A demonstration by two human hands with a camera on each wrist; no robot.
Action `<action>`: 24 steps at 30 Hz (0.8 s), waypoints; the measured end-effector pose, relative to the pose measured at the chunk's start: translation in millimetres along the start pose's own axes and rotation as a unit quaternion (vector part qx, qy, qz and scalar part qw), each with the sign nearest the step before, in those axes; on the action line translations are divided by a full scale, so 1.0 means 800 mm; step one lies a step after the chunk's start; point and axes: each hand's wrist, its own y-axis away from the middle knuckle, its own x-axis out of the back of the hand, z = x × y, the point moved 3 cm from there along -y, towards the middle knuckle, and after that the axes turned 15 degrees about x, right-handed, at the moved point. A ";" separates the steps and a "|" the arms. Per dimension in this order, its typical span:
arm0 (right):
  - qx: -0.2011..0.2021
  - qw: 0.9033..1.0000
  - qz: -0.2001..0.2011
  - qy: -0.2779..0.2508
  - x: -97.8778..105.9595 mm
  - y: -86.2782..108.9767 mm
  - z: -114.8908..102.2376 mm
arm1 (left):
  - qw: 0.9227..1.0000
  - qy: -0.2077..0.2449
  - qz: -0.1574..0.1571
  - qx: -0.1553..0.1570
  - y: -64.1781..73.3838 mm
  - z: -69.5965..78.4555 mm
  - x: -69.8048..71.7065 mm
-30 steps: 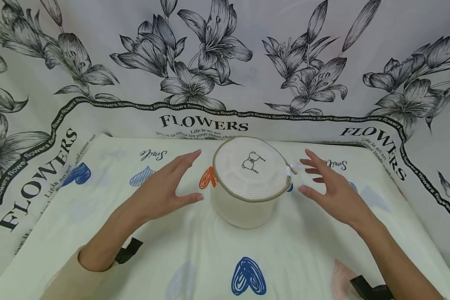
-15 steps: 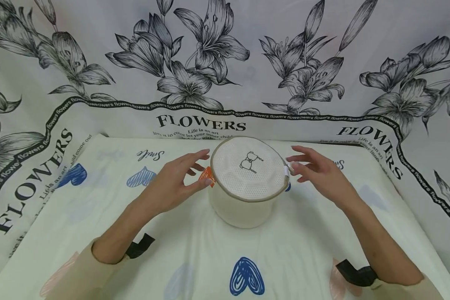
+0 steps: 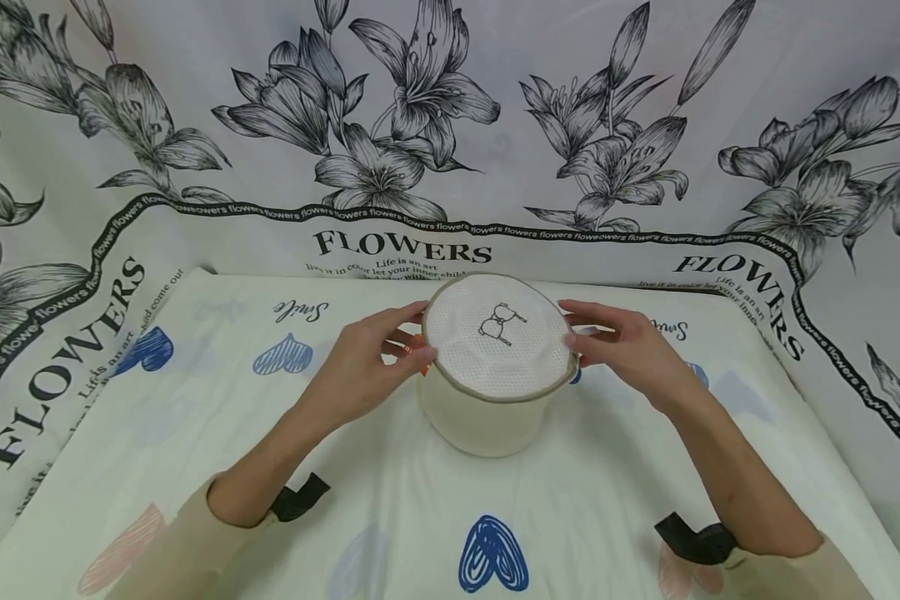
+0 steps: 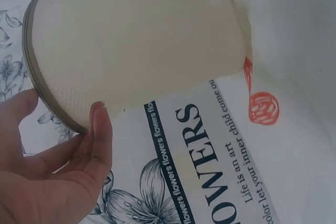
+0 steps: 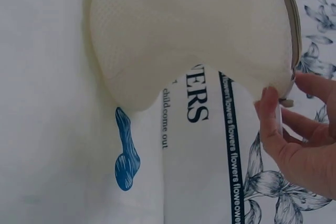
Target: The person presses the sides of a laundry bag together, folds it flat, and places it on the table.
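Head view: at the far left, a white cloth (image 3: 378, 492) is printed with a dark blue heart (image 3: 146, 350), and a paler striped heart (image 3: 283, 355) is seen just beside the left hand (image 3: 367, 358). That hand's wrist is wrapped by a black strap (image 3: 300, 497), below which a beige sleeve (image 3: 202, 537) is worn. The near rim of a pale mesh bag (image 3: 465, 358) is gripped by the left hand — in the left wrist view, the thumb is set on one side of the brown-edged rim and the fingers on the other.

The mesh bag is stood upright on the white cloth, between the two hands; its round top is tilted toward the camera and marked with a black line drawing (image 3: 502, 323). Behind it, a backdrop (image 3: 270, 42) is printed with lilies and lettering. In front, a large blue heart (image 3: 493, 554) is printed on the white cloth.

At the right, the opposite side of the rim is pinched by the right hand (image 3: 626, 350) — a zip pull (image 5: 286, 103) is seen right by its fingers in the right wrist view.
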 end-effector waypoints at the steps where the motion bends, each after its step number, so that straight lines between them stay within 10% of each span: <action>1: -0.001 1.000 -0.002 0.000 0.000 0.000 0.000 | 1.000 0.004 -0.001 0.010 0.001 0.000 -0.001; 24: -0.019 1.000 -0.012 -0.004 -0.013 0.003 0.011 | 0.968 0.147 -0.070 0.191 -0.013 -0.012 -0.018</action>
